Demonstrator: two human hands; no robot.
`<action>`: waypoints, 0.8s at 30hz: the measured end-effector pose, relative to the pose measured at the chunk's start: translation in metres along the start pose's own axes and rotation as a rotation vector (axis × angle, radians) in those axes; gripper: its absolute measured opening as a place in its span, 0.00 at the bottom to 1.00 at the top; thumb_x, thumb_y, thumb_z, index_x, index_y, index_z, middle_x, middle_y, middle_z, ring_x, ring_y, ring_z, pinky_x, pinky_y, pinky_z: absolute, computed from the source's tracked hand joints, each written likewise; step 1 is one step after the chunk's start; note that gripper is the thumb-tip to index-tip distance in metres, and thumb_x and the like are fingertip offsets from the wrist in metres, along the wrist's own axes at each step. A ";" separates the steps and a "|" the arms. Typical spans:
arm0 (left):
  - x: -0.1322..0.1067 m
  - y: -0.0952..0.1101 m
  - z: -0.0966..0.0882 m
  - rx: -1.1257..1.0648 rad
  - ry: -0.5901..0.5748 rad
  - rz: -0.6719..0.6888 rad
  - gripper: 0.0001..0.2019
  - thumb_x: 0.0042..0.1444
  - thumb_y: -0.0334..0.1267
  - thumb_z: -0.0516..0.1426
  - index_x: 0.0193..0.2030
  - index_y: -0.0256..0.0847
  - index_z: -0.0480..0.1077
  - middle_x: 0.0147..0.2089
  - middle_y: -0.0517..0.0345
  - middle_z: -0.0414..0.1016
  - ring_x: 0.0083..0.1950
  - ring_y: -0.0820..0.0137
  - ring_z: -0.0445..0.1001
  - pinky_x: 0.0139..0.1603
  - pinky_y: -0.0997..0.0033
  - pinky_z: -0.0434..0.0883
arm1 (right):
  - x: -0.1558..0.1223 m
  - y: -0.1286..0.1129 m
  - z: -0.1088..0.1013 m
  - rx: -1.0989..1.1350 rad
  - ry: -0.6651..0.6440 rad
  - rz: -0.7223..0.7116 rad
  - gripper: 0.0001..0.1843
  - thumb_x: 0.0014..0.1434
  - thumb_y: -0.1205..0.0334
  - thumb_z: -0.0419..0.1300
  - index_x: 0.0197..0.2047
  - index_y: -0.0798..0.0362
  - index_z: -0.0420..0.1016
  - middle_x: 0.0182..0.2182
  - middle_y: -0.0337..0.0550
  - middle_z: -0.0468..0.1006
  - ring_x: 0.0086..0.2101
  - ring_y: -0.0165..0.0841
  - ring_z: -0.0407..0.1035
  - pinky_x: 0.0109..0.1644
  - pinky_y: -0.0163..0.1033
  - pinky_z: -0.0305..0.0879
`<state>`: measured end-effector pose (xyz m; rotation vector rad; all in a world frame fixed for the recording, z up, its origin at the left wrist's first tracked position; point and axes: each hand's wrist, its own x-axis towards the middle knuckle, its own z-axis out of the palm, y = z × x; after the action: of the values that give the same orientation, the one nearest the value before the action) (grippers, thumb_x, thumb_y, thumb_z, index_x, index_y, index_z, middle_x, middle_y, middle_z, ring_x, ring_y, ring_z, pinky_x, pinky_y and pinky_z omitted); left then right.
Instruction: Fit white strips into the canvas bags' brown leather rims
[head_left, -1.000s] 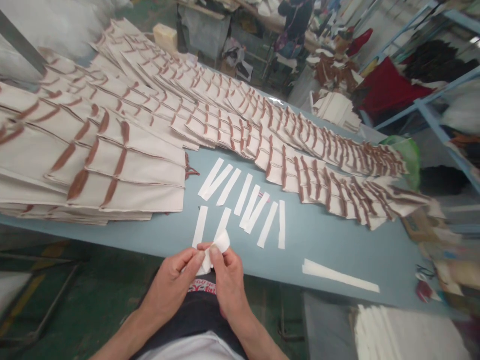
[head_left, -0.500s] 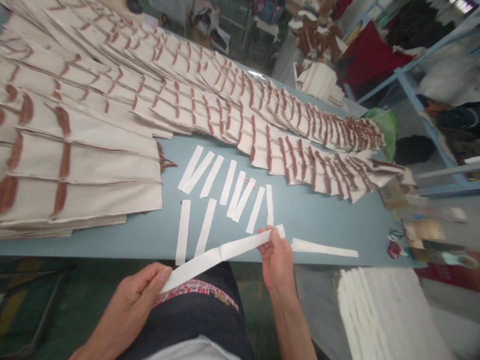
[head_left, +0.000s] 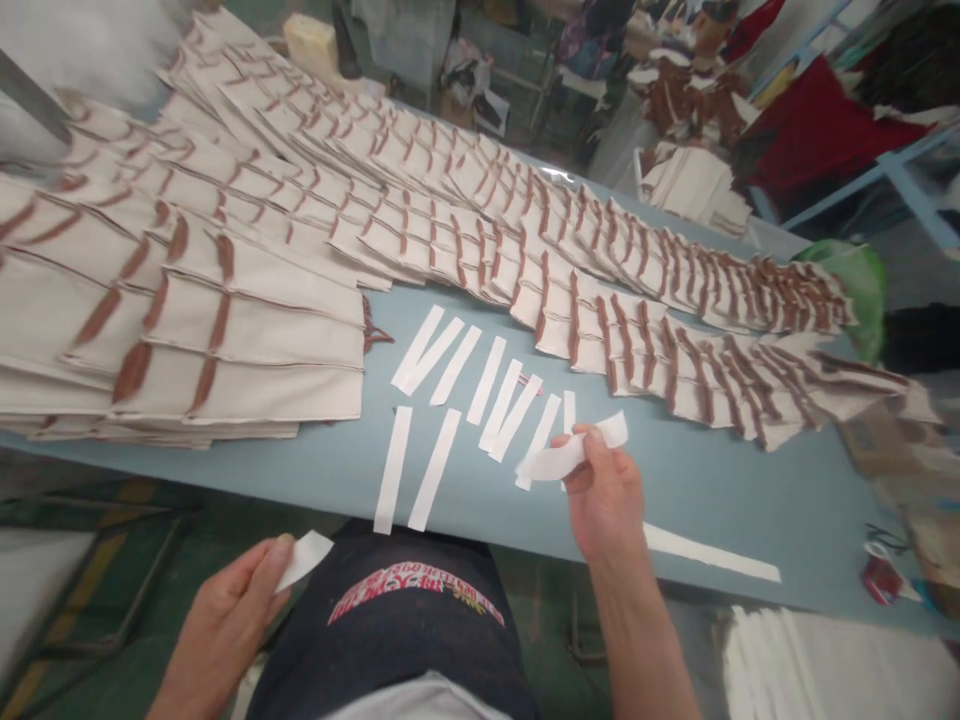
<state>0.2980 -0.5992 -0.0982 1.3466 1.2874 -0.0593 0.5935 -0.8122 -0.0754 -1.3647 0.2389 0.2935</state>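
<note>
My right hand (head_left: 606, 490) is raised over the blue table (head_left: 675, 480) and pinches one white paper strip (head_left: 571, 455) that bends between its fingers. My left hand (head_left: 229, 612) is low by my lap, below the table's near edge, and pinches another white strip piece (head_left: 304, 556) by its end. Just ahead of my hands, several loose white strips (head_left: 480, 385) lie side by side on the table. Two more strips (head_left: 415, 468) lie nearer the edge.
Overlapping rows of cream fabric pieces with brown straps (head_left: 315, 220) cover the table's left and far side. A long white strip (head_left: 712, 553) lies at the right near edge. A stack of white sheets (head_left: 810, 665) sits lower right. A green bag (head_left: 847, 280) and shelving stand beyond.
One long strip stretched between both hands half a second ago is now two pieces, one in each hand. My left hand dropped toward my lap; my right rose over the table.
</note>
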 end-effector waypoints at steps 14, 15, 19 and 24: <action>0.057 0.066 0.043 -0.279 -0.082 0.147 0.30 0.47 0.65 0.73 0.41 0.37 0.82 0.29 0.56 0.81 0.24 0.71 0.67 0.23 0.74 0.64 | -0.027 0.011 0.014 -0.037 -0.181 0.242 0.32 0.46 0.33 0.81 0.37 0.53 0.82 0.28 0.42 0.87 0.28 0.34 0.79 0.33 0.36 0.76; 0.064 0.070 0.045 -0.291 -0.094 0.169 0.31 0.47 0.65 0.73 0.44 0.37 0.82 0.33 0.54 0.84 0.25 0.72 0.68 0.24 0.74 0.65 | -0.029 0.011 0.012 -0.033 -0.178 0.252 0.32 0.46 0.33 0.81 0.37 0.53 0.83 0.28 0.42 0.87 0.28 0.34 0.79 0.33 0.36 0.76; 0.095 0.071 0.049 -0.316 -0.135 0.229 0.36 0.54 0.63 0.72 0.62 0.41 0.77 0.41 0.57 0.85 0.27 0.73 0.69 0.26 0.74 0.68 | -0.034 0.014 0.006 -0.038 -0.156 0.273 0.32 0.46 0.32 0.81 0.37 0.53 0.83 0.28 0.42 0.87 0.29 0.35 0.79 0.33 0.37 0.77; 0.135 0.026 0.052 -0.245 -0.171 0.108 0.17 0.73 0.47 0.63 0.61 0.39 0.75 0.45 0.56 0.82 0.32 0.72 0.77 0.31 0.71 0.77 | -0.038 0.022 0.000 -0.042 -0.116 0.301 0.34 0.45 0.30 0.80 0.37 0.53 0.82 0.28 0.43 0.87 0.29 0.35 0.79 0.33 0.37 0.77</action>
<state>0.4006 -0.5454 -0.1891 1.1718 1.0410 0.0556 0.5505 -0.8107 -0.0831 -1.3475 0.3437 0.6303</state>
